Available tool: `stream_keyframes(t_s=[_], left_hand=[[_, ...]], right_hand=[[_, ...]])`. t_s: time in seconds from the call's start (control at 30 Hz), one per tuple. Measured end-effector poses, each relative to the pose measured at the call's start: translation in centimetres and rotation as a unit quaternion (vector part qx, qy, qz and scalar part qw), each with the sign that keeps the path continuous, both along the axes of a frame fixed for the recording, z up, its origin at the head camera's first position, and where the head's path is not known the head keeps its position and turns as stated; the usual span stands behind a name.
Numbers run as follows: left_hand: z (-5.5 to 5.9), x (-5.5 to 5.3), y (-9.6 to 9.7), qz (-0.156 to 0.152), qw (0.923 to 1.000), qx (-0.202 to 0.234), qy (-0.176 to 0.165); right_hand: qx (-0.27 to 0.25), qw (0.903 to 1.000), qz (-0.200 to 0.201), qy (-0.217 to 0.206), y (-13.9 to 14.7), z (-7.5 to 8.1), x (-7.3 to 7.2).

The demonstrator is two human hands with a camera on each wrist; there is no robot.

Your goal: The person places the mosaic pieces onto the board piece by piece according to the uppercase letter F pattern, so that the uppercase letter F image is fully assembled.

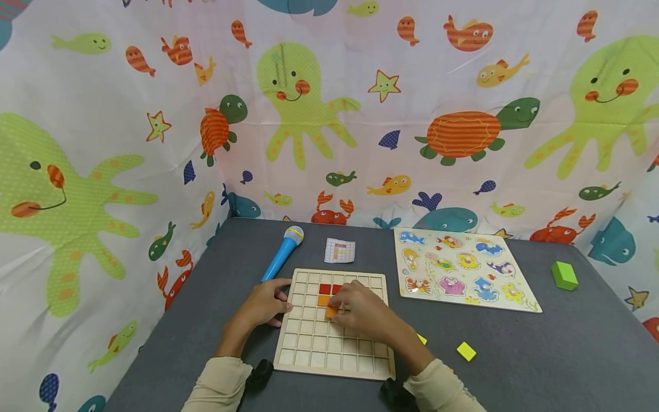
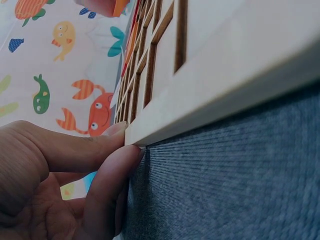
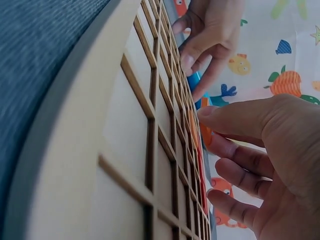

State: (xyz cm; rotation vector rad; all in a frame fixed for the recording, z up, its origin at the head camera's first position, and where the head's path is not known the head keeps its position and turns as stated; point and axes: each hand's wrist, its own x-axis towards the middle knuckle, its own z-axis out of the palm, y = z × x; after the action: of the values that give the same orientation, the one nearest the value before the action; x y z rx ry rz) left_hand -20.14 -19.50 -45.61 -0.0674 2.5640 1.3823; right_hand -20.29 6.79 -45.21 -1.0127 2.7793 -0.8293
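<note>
A wooden grid board (image 1: 309, 359) lies on the dark table in front of the person. My left hand (image 1: 261, 304) pinches its left edge between thumb and finger, as the left wrist view shows up close. Between the thumb and fingertips of my right hand (image 1: 362, 310) is an orange square tile (image 3: 205, 125), tilted, right over the middle cells of the grid. Red tiles (image 1: 325, 289) sit side by side in an upper row, partly covered by the right hand. Just below them, another orange tile (image 1: 323, 300) fills a cell.
Behind the board lie a blue toy microphone (image 1: 280, 257) and a small card with a coloured grid (image 1: 340, 250). A sea-animal puzzle board (image 1: 520, 304) is at the right, with a green block (image 1: 564, 276) beyond. Yellow tiles (image 1: 466, 351) lie near the right forearm.
</note>
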Motion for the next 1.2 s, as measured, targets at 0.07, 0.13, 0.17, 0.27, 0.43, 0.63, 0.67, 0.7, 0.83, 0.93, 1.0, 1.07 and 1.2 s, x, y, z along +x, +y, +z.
stream_keyframes(t_s=[0.07,0.13,0.17,0.27,0.43,0.63,0.67,0.7,0.83,0.93,1.0,1.07,1.2], left_hand=[[0.0,0.0,0.0,0.000,1.0000,0.000,0.000],[0.0,0.0,0.0,0.001,1.0000,-0.001,0.000],[0.0,0.0,0.0,0.002,1.0000,-0.002,-0.001],[-0.1,0.0,0.0,0.002,1.0000,-0.003,-0.001],[-0.1,0.0,0.0,0.002,1.0000,-0.007,0.001],[-0.1,0.0,0.0,0.004,1.0000,-0.009,0.000],[-0.1,0.0,0.0,0.004,1.0000,-0.008,0.000],[-0.1,0.0,0.0,0.004,1.0000,-0.007,0.000],[0.0,0.0,0.0,0.003,1.0000,-0.003,0.001],[0.0,0.0,0.0,0.002,1.0000,-0.003,0.001],[0.0,0.0,0.0,0.001,1.0000,-0.003,0.001],[0.0,0.1,-0.1,0.000,1.0000,-0.002,0.001],[0.0,0.1,0.0,-0.002,1.0000,-0.001,0.004]], right_hand=[[0.000,1.0000,-0.002,-0.001,-0.3,-0.1,-0.1],[0.004,1.0000,-0.006,0.000,-0.7,-0.2,-0.2],[0.005,1.0000,-0.008,0.000,-0.8,-0.3,-0.2],[0.014,0.9998,-0.012,0.004,-1.2,-0.4,-0.2],[0.020,0.9997,-0.008,0.015,-1.7,-0.5,-0.2],[0.018,0.9995,0.001,0.024,-1.8,-0.5,-0.1],[0.018,0.9995,0.001,0.024,-1.8,-0.4,-0.1],[0.018,0.9995,0.002,0.024,-1.8,-0.5,-0.2],[0.016,0.9997,0.006,0.018,-1.7,-0.3,-0.2],[0.013,0.9998,0.006,0.011,-1.8,-0.3,-0.3],[0.010,0.9999,0.007,0.009,-1.8,-0.4,-0.3],[0.007,0.9999,0.009,0.008,-1.9,-0.4,-0.3],[0.006,0.9999,0.010,0.005,-1.8,-0.5,-0.4]])
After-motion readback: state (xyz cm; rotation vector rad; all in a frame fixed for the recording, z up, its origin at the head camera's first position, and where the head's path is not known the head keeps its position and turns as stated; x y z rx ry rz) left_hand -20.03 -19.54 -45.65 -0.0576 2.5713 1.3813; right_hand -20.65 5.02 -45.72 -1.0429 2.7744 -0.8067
